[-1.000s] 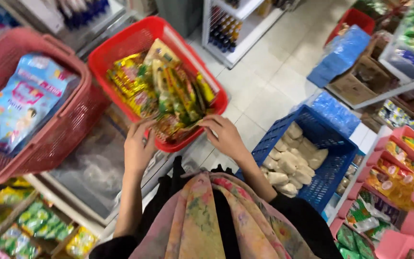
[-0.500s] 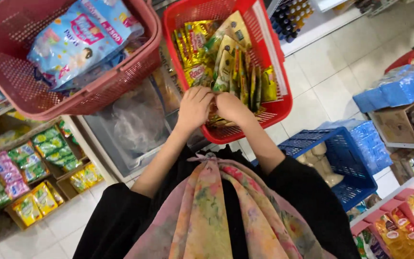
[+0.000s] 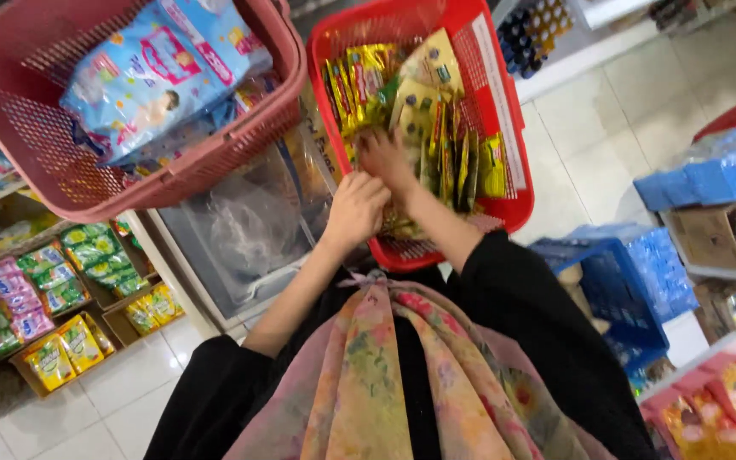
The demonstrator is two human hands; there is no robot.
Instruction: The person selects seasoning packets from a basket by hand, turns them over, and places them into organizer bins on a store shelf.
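Seen from above, a person in black sleeves and a floral scarf (image 3: 402, 383) reaches both hands into a red basket (image 3: 504, 136) packed with yellow and green sachets (image 3: 423, 111). The right hand (image 3: 382, 159) lies deep among the sachets near the middle of the basket, blurred; its fingers are spread over the packets, and whether they grip one cannot be told. The left hand (image 3: 353, 209) sits just beside it at the basket's near edge, fingers curled narrow against the sachets there, with no clear view of what they pinch. To the left, touching the red basket's rim, stands a pink basket (image 3: 129, 183) holding a large blue packet (image 3: 163, 72). Below it sits a clear plastic bin (image 3: 240, 230), and further left, floor-level trays of small snack packs (image 3: 53, 298). A blue crate (image 3: 619, 290) rests on the tiled floor (image 3: 589, 162) at right.
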